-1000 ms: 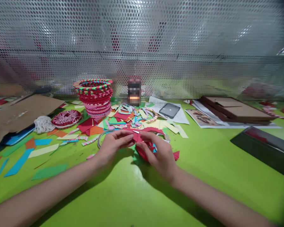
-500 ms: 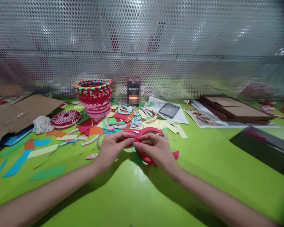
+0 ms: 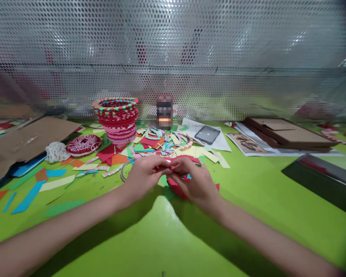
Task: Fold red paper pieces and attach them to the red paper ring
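Observation:
Pinched together at the middle of the view, the fingertips of my left hand (image 3: pixel 145 173) and my right hand (image 3: pixel 197 181) meet over red paper. A ring wrapped in red paper (image 3: pixel 178 189) hangs mostly behind my right hand, which grips its near left edge. My left hand is closed on the red strip at that edge; my fingers hide most of it. Beside my left hand lies a grey ring (image 3: pixel 123 173). Behind the hands spreads a heap of coloured paper scraps (image 3: pixel 152 140).
A stack of paper-wrapped rings (image 3: pixel 119 123) stands back left, near a red-and-white round piece (image 3: pixel 83 145) and white yarn (image 3: pixel 57 152). Cardboard (image 3: pixel 29 142) lies far left. Right are a tablet-like device (image 3: pixel 207 134), brown boards (image 3: pixel 288 134) and a dark box (image 3: pixel 323 184). Perforated metal (image 3: pixel 173 38) closes the back.
Both hands have curled closer together, covering more of the red strip and ring. The view has shifted slightly, so the table things sit a little further right.

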A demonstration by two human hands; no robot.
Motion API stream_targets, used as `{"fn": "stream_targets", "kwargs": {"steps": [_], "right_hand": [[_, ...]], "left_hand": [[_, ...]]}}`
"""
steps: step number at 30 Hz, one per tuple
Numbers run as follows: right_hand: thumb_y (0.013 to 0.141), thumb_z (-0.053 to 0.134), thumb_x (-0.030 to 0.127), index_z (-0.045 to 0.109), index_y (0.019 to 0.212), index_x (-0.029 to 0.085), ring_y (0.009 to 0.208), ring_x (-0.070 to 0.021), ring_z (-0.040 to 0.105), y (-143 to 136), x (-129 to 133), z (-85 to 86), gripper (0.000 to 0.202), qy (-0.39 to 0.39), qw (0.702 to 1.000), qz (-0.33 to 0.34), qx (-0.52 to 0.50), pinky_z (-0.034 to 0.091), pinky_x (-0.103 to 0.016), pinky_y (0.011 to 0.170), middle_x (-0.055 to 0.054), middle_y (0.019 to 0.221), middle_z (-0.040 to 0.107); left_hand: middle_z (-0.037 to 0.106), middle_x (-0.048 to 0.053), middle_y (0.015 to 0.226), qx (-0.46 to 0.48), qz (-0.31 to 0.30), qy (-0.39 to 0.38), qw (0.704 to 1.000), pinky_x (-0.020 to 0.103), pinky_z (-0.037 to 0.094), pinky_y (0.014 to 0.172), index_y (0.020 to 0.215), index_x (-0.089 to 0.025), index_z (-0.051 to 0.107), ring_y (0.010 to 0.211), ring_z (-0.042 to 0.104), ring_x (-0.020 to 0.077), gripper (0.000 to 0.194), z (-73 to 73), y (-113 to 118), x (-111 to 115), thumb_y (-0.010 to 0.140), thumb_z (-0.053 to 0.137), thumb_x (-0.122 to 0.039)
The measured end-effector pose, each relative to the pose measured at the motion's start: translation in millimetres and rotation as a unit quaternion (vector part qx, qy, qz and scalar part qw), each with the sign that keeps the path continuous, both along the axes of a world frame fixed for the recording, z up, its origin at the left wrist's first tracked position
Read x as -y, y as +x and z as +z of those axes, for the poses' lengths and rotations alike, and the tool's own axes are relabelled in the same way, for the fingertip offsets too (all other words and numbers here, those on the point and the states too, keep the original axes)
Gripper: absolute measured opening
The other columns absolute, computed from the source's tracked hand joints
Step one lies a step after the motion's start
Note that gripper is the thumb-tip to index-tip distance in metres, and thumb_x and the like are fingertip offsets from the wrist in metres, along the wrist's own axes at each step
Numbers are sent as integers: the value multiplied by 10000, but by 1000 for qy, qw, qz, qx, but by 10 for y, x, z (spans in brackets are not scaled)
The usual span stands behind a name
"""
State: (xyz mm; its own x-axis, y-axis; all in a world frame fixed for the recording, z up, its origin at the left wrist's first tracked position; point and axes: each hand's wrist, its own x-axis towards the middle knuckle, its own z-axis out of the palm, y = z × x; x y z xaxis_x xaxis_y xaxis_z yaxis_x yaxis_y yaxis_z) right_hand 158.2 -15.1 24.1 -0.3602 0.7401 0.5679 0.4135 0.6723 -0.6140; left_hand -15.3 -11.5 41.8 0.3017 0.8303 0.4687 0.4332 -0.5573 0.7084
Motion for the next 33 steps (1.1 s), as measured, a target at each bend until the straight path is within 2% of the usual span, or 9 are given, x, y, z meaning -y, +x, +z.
{"fn": "stream_targets", "kwargs": {"steps": [3, 7, 12, 18, 22, 25, 27, 29, 33], "right_hand": [[846, 579, 170, 505, 946, 219, 694, -171, 679, 23, -10, 169, 134, 11, 1000, -13, 7, 481, -261, 602, -37, 798, 726], [791, 529, 111, 431, 913, 228, 650, -155, 631, 61, -22, 395, 195, 1, 1000, -5, 9, 459, -257, 597, -8, 729, 662], [755, 525, 167, 374, 775, 242, 577, -131, 501, 94, -58, 476, 170, 15, 997, -68, 42, 408, -256, 555, 12, 665, 534], [760, 546, 190, 446, 808, 238, 583, -147, 529, 105, -67, 472, 121, 2, 994, -89, 63, 414, -270, 572, 0, 661, 584], [782, 577, 193, 522, 994, 223, 653, -201, 644, 212, -135, 481, 221, -43, 997, -40, 46, 468, -311, 641, -29, 718, 696], [798, 601, 247, 612, 886, 221, 720, -236, 679, 367, -242, 442, 92, -64, 995, -56, 58, 484, -335, 661, -63, 795, 728], [815, 599, 282, 648, 872, 220, 730, -242, 676, 464, -316, 385, 98, -53, 992, -86, 75, 484, -341, 658, -73, 827, 733], [812, 609, 287, 654, 838, 208, 679, -230, 666, 528, -375, 319, 94, -58, 990, -95, 92, 474, -324, 629, -65, 761, 723], [805, 606, 218, 653, 832, 199, 612, -202, 644, 533, -432, 225, 57, -81, 978, -103, 164, 426, -275, 564, -44, 691, 702]], "left_hand": [[661, 5, 702, -41, 19, 52, 998, 243, 423, 606, 747, -161, 638, 645, 582, 129, 151, 91, 72, -24, 749, 563, -30], [540, -36, 588, -14, 36, 118, 992, 219, 324, 526, 626, -170, 514, 564, 475, 106, 224, 170, 201, -91, 608, 463, 46], [441, -44, 553, 7, 25, 117, 993, 231, 264, 501, 576, -191, 405, 538, 401, 109, 211, 190, 300, -176, 560, 424, 19], [490, -37, 571, 4, -6, 126, 992, 228, 293, 517, 584, -186, 436, 556, 447, 112, 212, 223, 282, -226, 574, 428, 26], [643, -3, 697, -55, -41, 61, 996, 243, 396, 612, 720, -176, 599, 674, 576, 146, 94, 245, 159, -289, 774, 557, -112], [706, 56, 967, -161, 26, 51, 985, 299, 450, 722, 974, -189, 654, 860, 628, 201, 169, 128, -21, -345, 881, 553, -288], [691, 103, 1045, -273, 60, 93, 956, 360, 454, 783, 1018, -172, 665, 944, 614, 247, 214, -14, -157, -379, 901, 538, -299], [683, 121, 1087, -340, 59, 119, 931, 401, 455, 821, 1052, -158, 662, 996, 597, 270, 227, -163, -271, -408, 901, 539, -276], [664, 123, 1177, -369, 5, 137, 919, 417, 453, 890, 1146, -152, 629, 1073, 577, 265, 311, -355, -366, -449, 924, 506, -331]]}}
